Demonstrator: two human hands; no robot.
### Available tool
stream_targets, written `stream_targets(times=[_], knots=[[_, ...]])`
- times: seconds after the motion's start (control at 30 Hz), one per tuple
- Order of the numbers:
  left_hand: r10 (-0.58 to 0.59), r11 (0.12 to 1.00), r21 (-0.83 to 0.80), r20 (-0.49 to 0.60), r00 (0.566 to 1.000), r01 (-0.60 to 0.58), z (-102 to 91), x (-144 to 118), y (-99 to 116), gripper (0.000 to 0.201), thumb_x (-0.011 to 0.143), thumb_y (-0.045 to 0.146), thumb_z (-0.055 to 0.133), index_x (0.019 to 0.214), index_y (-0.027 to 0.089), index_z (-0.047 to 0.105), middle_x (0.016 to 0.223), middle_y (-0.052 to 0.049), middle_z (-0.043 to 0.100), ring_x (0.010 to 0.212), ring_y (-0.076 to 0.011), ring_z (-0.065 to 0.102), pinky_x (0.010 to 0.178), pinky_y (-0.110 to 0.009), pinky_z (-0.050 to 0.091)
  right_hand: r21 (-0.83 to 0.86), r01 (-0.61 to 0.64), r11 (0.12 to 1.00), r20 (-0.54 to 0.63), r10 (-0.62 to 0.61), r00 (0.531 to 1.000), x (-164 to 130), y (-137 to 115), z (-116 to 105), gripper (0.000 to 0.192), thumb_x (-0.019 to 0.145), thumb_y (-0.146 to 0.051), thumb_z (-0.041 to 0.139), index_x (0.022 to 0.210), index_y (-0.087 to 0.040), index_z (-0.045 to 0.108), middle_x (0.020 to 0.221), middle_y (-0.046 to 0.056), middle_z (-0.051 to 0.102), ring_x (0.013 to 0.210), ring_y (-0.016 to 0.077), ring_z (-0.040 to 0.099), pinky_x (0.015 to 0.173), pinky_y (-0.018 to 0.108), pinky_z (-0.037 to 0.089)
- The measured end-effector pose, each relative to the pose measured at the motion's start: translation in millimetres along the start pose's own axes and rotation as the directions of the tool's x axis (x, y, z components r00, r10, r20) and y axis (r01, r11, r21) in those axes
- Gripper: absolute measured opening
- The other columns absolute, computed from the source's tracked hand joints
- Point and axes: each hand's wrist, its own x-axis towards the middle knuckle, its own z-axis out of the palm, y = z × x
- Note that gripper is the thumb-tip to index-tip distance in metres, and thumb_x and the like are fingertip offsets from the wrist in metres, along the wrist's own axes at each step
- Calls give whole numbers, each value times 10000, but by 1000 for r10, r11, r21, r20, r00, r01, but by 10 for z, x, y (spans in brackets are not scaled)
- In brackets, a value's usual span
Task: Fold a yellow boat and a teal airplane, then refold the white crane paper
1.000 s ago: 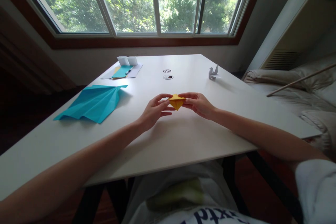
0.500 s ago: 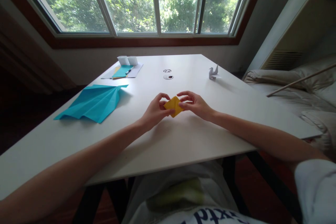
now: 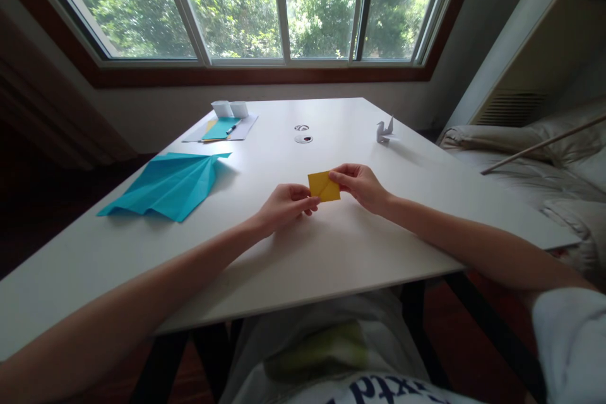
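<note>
Fingertips of your right hand [image 3: 360, 184] pinch the right edge of the folded yellow paper [image 3: 324, 186], while your left hand [image 3: 284, 204] grips its lower left corner with fingers curled. Keep the square flat just above the white table [image 3: 331, 252] and press creases firmly along the visible diagonal. It looks thin, matte and crisp-edged. Left of it lies a pleated blue paper plane [image 3: 165, 184]; beyond it, a small white paper crane [image 3: 384, 130].

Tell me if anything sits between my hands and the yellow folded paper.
Nothing visible does. The right hand pinches the yellow folded paper at its right edge, and the left hand touches its lower left corner, above the bare white table.
</note>
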Motion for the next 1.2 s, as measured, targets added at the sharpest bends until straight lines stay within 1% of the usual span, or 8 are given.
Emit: stream_targets(times=[0.2,0.43,0.63,0.7,0.77,0.87,1.0,1.2], knots=[[3,996,-86,-24,1000,-5,-37,6,-38,250,686,362,698,776,128,686,703,-71,676,624,-143,606,591,-272,499,30,-20,999,43,18,999,-6,-18,3,286,628,-393,732,765,-161,636,797,25,650,739,124,592,699,286,485],[-53,981,-191,-27,998,47,-34,-19,14,296,659,374,727,775,108,670,727,-82,688,648,-149,630,664,-306,518,-134,-25,991,137,44,990,-45,-21,17,327,651,-403,715,861,-157,665,860,51,662,731,124,594,591,225,469],[-87,991,-96,80,993,94,-55,1,50,325,649,367,728,833,109,655,736,-74,682,658,-154,628,633,-291,504,-218,70,973,182,-30,983,-55,-35,14,312,616,-388,732,806,-150,665,790,39,664,683,135,596,578,249,490],[-18,1000,-19,76,997,19,-80,13,57,317,662,376,712,837,118,654,747,-67,675,661,-153,617,601,-273,489,-307,159,938,214,-94,972,-67,-45,8,273,648,-377,708,794,-151,665,751,30,658,664,137,592,582,259,493],[108,993,54,-2,994,-108,-108,19,69,293,684,379,690,824,125,651,774,-60,667,682,-148,605,601,-258,478,-418,262,870,243,-170,955,-88,-54,4,218,689,-357,674,775,-157,665,716,19,648,657,136,589,599,265,495],[259,950,209,-107,960,-233,-140,13,99,241,715,368,656,782,136,655,751,-38,651,651,-125,569,581,-234,453,-557,362,748,267,-251,930,-126,-70,13,155,728,-322,633,752,-173,666,689,4,645,642,128,585,621,266,498],[352,863,427,-126,928,-269,-150,0,126,193,741,340,617,732,152,661,601,13,584,523,-83,451,501,-210,375,-621,415,665,286,-300,910,-165,-101,41,135,752,-299,608,770,-179,667,714,5,663,642,124,592,631,262,501],[384,854,430,-142,912,-293,-133,15,83,200,772,339,573,757,152,643,646,7,601,554,-91,479,531,-211,394,-599,473,646,242,-416,876,-163,-133,61,160,790,-305,576,862,-186,653,785,23,679,702,134,612,638,257,505]])
